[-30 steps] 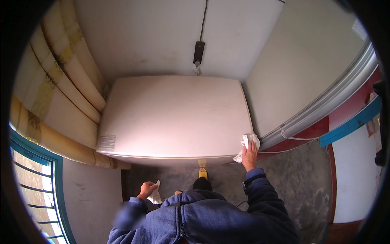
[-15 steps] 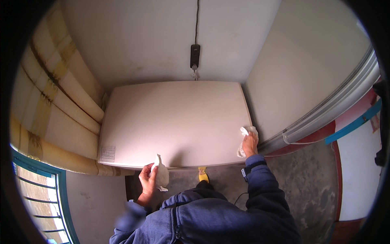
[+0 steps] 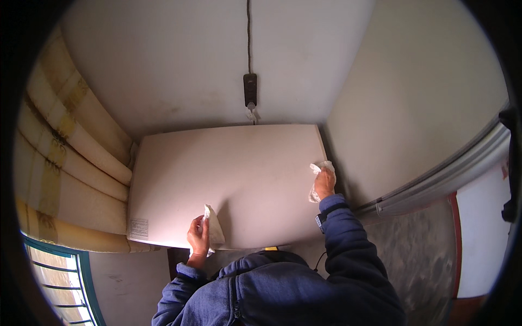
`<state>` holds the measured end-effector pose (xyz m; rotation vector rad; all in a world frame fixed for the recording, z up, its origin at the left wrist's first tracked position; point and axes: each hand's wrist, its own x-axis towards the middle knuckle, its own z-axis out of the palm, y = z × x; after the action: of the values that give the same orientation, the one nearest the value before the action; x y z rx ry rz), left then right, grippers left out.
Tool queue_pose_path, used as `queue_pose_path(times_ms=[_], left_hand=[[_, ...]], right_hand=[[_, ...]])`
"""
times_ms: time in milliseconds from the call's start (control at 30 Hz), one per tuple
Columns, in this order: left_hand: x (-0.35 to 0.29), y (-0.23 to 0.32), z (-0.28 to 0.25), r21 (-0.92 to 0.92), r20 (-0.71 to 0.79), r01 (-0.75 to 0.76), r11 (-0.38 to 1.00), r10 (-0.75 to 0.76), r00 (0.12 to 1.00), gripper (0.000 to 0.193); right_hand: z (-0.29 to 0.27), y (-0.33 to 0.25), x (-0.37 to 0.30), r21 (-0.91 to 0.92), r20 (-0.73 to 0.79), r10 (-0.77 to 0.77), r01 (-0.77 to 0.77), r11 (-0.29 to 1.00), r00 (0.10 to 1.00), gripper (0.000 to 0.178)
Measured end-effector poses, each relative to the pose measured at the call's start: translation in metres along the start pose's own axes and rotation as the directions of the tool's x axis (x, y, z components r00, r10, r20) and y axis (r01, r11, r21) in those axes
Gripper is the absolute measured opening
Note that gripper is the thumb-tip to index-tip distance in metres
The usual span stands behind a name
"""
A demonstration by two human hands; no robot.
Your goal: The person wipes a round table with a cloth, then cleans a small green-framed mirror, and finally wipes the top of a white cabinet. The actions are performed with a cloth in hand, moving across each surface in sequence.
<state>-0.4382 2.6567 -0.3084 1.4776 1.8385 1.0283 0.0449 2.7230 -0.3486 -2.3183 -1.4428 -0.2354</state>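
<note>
Below me lies a broad, pale pinkish-white flat top (image 3: 228,168), like a chest freezer's lid, with a small printed label (image 3: 139,229) at its near left corner. My left hand (image 3: 198,234) pinches a thin white tissue or cloth (image 3: 215,226) over the near edge. That piece hangs down to the right of the fingers and casts a shadow on the top. On the right side edge, my right hand (image 3: 325,181) grips a second crumpled white tissue or cloth (image 3: 314,194) and presses it against the surface.
A black power strip (image 3: 250,89) with a plug hangs on the back wall. Yellowish curtains (image 3: 89,163) drape along the left side, above a barred window (image 3: 60,277). A grey-green panel (image 3: 418,103) stands close on the right. Grey floor (image 3: 402,255) shows behind my right arm.
My body has leaned in closer to the top, covering most of the yellow slipper. Both hands have moved farther over the top, the right one along its side edge, each keeping its white piece.
</note>
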Motion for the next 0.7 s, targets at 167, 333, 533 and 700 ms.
queue_pose_path(times_ms=[167, 333, 533, 700], left_hand=[[0.006, -0.012, 0.018, 0.192, 0.08, -0.152, 0.969, 0.139, 0.987, 0.024], [0.009, -0.008, 0.023, 0.287, 0.105, -0.16, 0.944, 0.135, 0.985, 0.024], [0.011, 0.003, 0.025, 0.34, 0.089, -0.13, 0.931, 0.106, 0.99, 0.021], [0.01, 0.005, 0.025, 0.375, 0.12, -0.094, 0.922, 0.053, 0.991, 0.021]], right_hand=[[0.017, -0.006, 0.039, 0.026, 0.013, -0.028, 0.028, 0.999, 1.0, 0.014], [0.034, -0.008, 0.089, 0.029, 0.037, -0.055, 0.054, 0.998, 0.998, 0.012], [0.06, -0.013, 0.149, 0.012, 0.059, -0.104, 0.104, 0.995, 0.993, 0.011], [0.076, -0.011, 0.182, 0.005, 0.061, -0.113, 0.113, 0.994, 0.992, 0.012]])
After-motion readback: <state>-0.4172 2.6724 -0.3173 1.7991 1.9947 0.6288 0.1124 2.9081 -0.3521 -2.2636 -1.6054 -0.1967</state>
